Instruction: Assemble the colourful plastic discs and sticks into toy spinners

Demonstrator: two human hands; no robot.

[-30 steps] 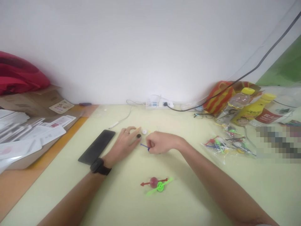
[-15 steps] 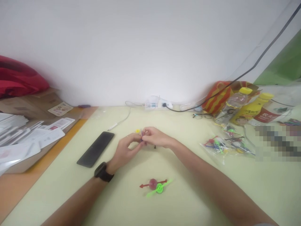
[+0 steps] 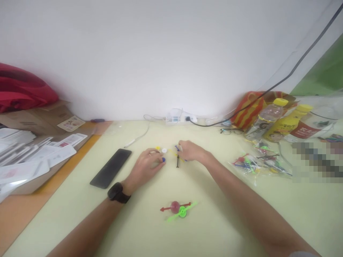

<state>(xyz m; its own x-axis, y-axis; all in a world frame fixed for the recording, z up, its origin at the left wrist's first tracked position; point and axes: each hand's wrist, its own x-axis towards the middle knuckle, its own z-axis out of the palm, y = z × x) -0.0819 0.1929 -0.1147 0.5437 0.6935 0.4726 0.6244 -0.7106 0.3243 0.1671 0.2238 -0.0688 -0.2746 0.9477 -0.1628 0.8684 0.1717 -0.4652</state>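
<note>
My left hand (image 3: 147, 165), wearing a ring and a black watch (image 3: 118, 192), has its thumb and finger closed on a small blue disc (image 3: 163, 160) at the tabletop. Just beyond it are a white disc (image 3: 164, 150) and a yellow disc (image 3: 158, 148). My right hand (image 3: 189, 151) is pinched down on a blue plastic arrow (image 3: 176, 147), whose middle its fingers hide. Beside those fingertips lies a black arrow (image 3: 178, 161), with a bit of yellow partly covered. Nearer me, a red arrow spinner (image 3: 175, 207) and a green arrow spinner (image 3: 183, 212) overlap.
A black phone (image 3: 111, 168) lies left of my hands. To the right is a clear bag of spinner parts (image 3: 253, 162), with bottles (image 3: 284, 123) and eyeglasses (image 3: 230, 131) behind. A power strip (image 3: 179, 118) sits by the wall; papers (image 3: 59, 157) and a box (image 3: 37, 119) are left.
My hands, together half a second ago, have moved apart. The right went rightward to the arrows; the left lowered with the blue disc. The white disc and blue arrow now show.
</note>
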